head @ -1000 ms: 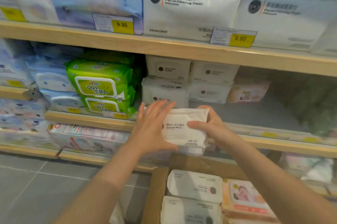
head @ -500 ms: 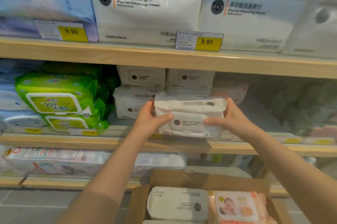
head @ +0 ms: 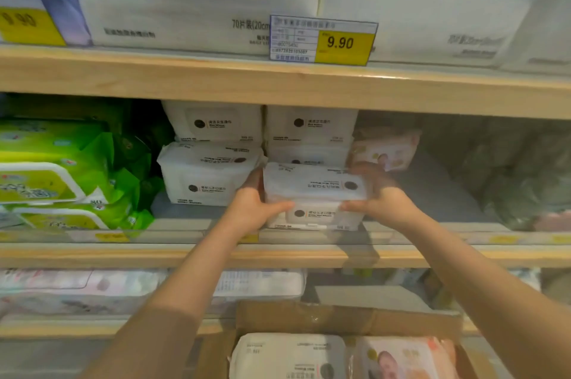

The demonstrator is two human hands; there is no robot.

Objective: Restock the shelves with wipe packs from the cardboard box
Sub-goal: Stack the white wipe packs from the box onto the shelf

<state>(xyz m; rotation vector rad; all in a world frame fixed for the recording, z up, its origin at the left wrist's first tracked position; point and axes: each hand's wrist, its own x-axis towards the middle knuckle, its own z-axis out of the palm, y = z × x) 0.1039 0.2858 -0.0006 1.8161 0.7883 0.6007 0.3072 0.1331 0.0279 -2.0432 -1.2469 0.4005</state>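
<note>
A white wipe pack [head: 315, 193] sits at the front of the middle shelf [head: 278, 255], in front of stacked white packs [head: 309, 125]. My left hand [head: 250, 208] grips its left end, thumb across the front. My right hand [head: 383, 199] grips its right end the same way. Another white pack [head: 210, 174] lies just to its left. Below, the open cardboard box [head: 340, 317] holds a white pack [head: 287, 354] and a pink baby wipe pack [head: 404, 357].
Green wipe packs [head: 61, 174] fill the shelf's left side. A pink pack [head: 383, 150] lies behind my right hand, with bare shelf further right. The upper shelf [head: 278, 82] carries large white towel packs and a 9.90 price tag [head: 323, 40].
Both hands have carried the white pack up and forward from above the box onto the middle shelf, turning it level. The view has closed in on the shelf.
</note>
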